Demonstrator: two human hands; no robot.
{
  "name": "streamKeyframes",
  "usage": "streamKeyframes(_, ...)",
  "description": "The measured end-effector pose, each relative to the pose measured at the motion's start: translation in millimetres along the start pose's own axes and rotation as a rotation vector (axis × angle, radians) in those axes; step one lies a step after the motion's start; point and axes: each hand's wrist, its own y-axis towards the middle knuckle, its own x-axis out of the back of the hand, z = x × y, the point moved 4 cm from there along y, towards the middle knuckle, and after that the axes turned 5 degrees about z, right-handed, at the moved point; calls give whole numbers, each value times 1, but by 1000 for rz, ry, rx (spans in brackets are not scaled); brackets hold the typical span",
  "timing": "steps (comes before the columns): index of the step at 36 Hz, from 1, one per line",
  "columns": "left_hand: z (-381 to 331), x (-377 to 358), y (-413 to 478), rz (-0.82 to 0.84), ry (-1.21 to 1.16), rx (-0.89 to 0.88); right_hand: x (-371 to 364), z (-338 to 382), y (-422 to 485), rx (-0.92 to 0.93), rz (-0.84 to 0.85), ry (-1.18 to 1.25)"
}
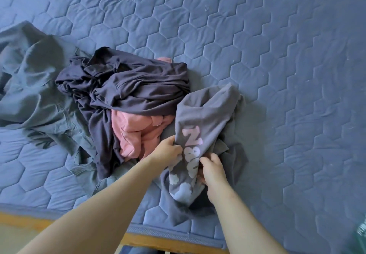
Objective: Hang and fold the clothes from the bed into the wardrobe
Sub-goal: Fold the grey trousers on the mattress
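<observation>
Two-handed grip on the grey printed garment (206, 119) at lower centre, with left hand (168, 150) bunching one edge and right hand (213, 170) the other. Crumpled on the blue mattress (277, 55), beside a dark heap (128, 87).

**Item:** grey garment (206, 115), crumpled on the bed.

**Print:** one line of puffy, rounded lettering (191, 148). It is pink at the far end and fades to pale blue-white nearer the person. The line runs lengthwise down the cloth and is seen sideways.

**Legible:** one large character at the far end, which reads as N or Z depending on orientation.

**Not legible:** the following characters are creased into folds and partly covered where the left hand (168, 148) and right hand (213, 169) grip the cloth. No word can be made out.
</observation>
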Motion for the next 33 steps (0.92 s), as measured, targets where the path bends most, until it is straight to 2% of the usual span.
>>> streamKeyframes(5, -18, -3, -35, 118, 23, -30, -1, 15, -32, 99, 70, 72)
streamKeyframes(9, -31, -2, -70, 131, 28, -91, 9, 24, -65, 171, 81, 133)
streamKeyframes(20, -61, -3, -188, -49, -136, -474, 30, 63, -176, 493, 222, 210)
streamKeyframes(25, -82, -14, -236, -28, -413, -632, 38, 87, -229, 702, 355, 194)
streamKeyframes(28, -97, -18, -260, -5, -604, -661, 47, 95, -252, 795, 354, 219)
streamKeyframes(31, -114, -19, -285, 81, -749, -655, 51, 91, -258, 763, 293, 91)
streamKeyframes(33, -127, -19, -303, 142, -805, -652, 48, 76, -253, 626, 312, 46)
